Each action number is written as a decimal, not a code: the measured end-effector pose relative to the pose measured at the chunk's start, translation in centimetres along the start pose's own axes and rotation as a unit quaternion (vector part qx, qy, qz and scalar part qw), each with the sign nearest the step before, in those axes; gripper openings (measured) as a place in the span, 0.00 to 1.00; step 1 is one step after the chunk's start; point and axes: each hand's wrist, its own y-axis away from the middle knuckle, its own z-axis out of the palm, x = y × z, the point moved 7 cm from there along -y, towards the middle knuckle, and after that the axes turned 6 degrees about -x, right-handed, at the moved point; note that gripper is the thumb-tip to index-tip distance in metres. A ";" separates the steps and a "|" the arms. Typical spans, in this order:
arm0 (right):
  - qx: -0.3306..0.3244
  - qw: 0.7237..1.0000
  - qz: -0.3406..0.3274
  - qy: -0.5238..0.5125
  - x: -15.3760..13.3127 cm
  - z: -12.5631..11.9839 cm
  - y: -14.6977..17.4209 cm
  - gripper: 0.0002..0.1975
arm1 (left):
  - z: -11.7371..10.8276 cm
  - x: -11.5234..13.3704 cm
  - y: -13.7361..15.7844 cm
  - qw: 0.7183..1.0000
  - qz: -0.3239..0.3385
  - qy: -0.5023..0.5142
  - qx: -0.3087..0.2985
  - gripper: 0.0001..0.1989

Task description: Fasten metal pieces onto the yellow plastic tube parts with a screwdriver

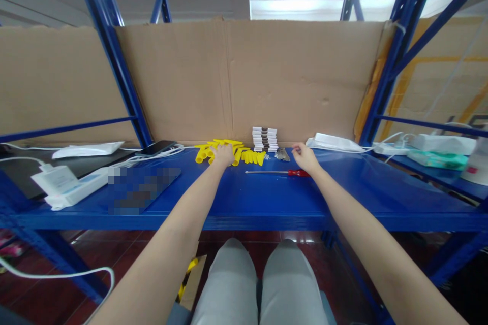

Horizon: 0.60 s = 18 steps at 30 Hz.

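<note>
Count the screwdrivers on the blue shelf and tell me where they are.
1. The red-handled screwdriver lies flat on the blue shelf, shaft pointing left, handle near the right hand. Others could be hidden beneath the hands.

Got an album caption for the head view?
Left hand at hollow yellow tubes, right hand near a red-handled metal screwdriver, over a blue shelf.

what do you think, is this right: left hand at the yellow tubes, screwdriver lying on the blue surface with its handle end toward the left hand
Not quite: the head view shows the handle end of the screwdriver toward the right hand. The left hand is at the yellow tubes, and the screwdriver lies on the blue surface.
</note>
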 end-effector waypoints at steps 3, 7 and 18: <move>-0.013 1.000 -0.006 0.007 -0.4 0.3 0.1 0.08 | 0.0 0.2 -0.1 1.000 -0.005 -0.014 -0.001 0.24; -0.022 1.000 -0.011 0.014 -0.8 0.4 0.2 0.09 | -0.6 0.3 0.2 1.000 0.003 -0.010 0.007 0.24; -0.292 0.954 -0.061 -0.013 -3.2 3.5 2.7 0.10 | -4.5 -1.8 1.1 0.984 -0.001 0.151 0.096 0.35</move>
